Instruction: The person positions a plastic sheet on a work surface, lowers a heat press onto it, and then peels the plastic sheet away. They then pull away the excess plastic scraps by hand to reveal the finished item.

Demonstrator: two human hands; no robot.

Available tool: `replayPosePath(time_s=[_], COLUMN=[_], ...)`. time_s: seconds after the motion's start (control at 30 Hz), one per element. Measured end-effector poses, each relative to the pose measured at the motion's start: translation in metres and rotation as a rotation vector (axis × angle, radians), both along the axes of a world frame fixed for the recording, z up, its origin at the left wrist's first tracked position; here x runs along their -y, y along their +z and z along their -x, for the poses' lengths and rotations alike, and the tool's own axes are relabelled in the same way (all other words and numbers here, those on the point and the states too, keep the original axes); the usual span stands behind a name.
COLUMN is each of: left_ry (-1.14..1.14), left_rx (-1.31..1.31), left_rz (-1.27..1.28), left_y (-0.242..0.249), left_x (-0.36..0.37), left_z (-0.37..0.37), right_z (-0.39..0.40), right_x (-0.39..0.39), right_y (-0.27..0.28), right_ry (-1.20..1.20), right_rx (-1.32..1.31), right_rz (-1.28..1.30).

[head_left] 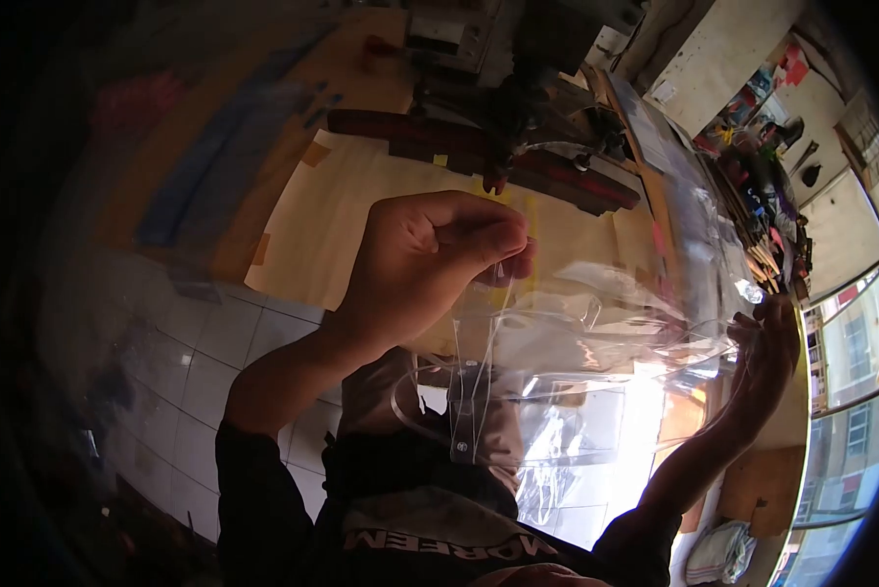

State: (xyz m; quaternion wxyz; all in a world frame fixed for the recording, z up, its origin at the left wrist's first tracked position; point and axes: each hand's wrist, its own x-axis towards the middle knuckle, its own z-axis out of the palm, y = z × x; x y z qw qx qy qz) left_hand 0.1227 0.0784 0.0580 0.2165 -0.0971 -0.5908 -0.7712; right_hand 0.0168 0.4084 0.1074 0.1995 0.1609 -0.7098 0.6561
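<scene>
My left hand (430, 249) is raised in the middle of the view, thumb and fingers pinched on the edge of a clear plastic sheet (596, 318). Off to the right, my right hand (772, 342) has its fingers curled at the sheet's other side; glare and shadow partly hide its grip. Between my hands the sheet hangs in shiny folds over the table edge and in front of my lap. A narrow dark strip with small round spots (465, 411) shows through or on the plastic below my left hand.
Beyond my hands is a tan worktable (332, 215) under a dark machine head (518, 93) and a long red-and-black bar (439, 142). More clear plastic lies along the right side (699, 235). White floor tiles (205, 342) lie at left, windows (851, 342) at right.
</scene>
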Motion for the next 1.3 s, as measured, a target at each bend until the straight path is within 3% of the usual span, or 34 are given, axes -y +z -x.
replayPosePath(time_s=[0.8, 0.97, 1.3], left_ry=[-0.044, 0.141, 0.284], left_rx=[0.094, 0.067, 0.122], left_rz=[-0.016, 0.094, 0.184], left_y=[0.002, 0.003, 0.001], left_x=[0.019, 0.032, 0.041], left_z=[0.023, 0.033, 0.036], right_z=[0.028, 0.019, 0.028], right_x=[0.002, 0.027, 0.042], right_y=[-0.025, -0.021, -0.026], right_ry=[0.111, 0.198, 0.248], right_rx=[0.037, -0.014, -0.022], right_rz=[0.095, 0.166, 0.167])
